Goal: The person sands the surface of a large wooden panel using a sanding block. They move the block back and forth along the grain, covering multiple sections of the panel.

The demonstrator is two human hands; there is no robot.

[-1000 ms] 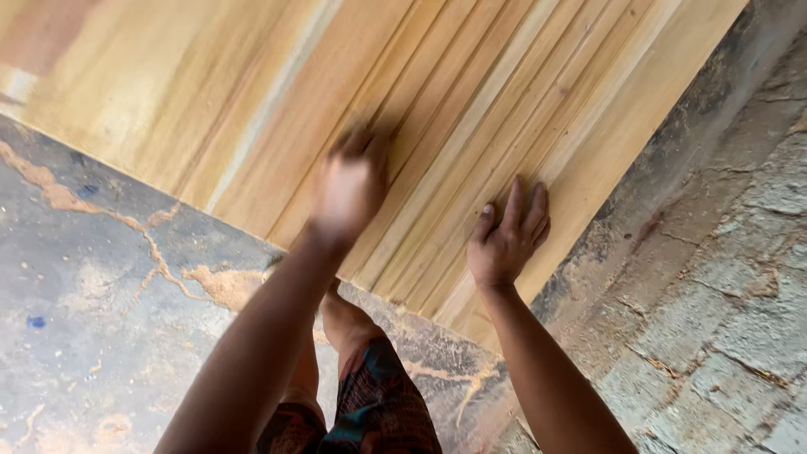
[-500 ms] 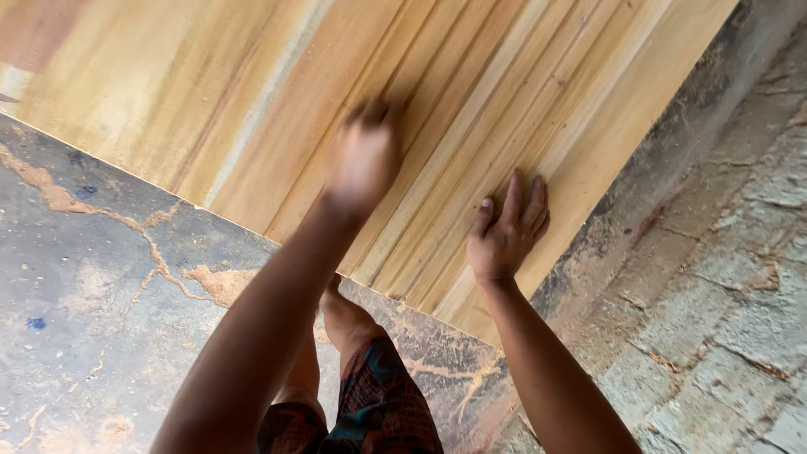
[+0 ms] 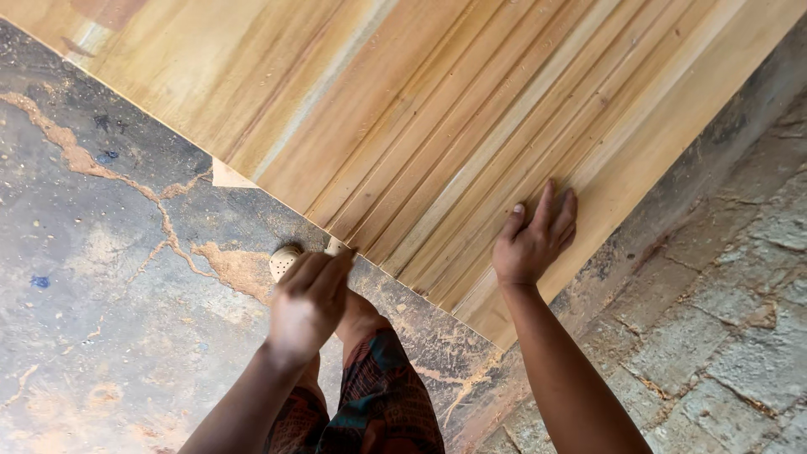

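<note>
A large pale wooden panel [image 3: 471, 109] with several long grooves runs slantwise across the upper view. My right hand [image 3: 534, 240] lies flat on it near its lower right corner, fingers spread, holding nothing. My left hand [image 3: 307, 303] hovers at the panel's near edge, over the floor, with fingers bent close together. A small pale bit [image 3: 336, 245] shows at its fingertips; I cannot tell whether the hand grips it. My leg in patterned cloth [image 3: 378, 395] and a pale sandal [image 3: 284, 259] are just below the panel's edge.
Cracked grey concrete floor [image 3: 101, 277] with orange dust lies to the left. Rough stone paving [image 3: 723, 336] is at the right, past a dark strip beside the panel. A small pale scrap [image 3: 227, 176] sticks out from under the panel's edge.
My left hand has drawn back from the middle of the grooved panel down to its near edge. My right hand has stayed flat in the same place.
</note>
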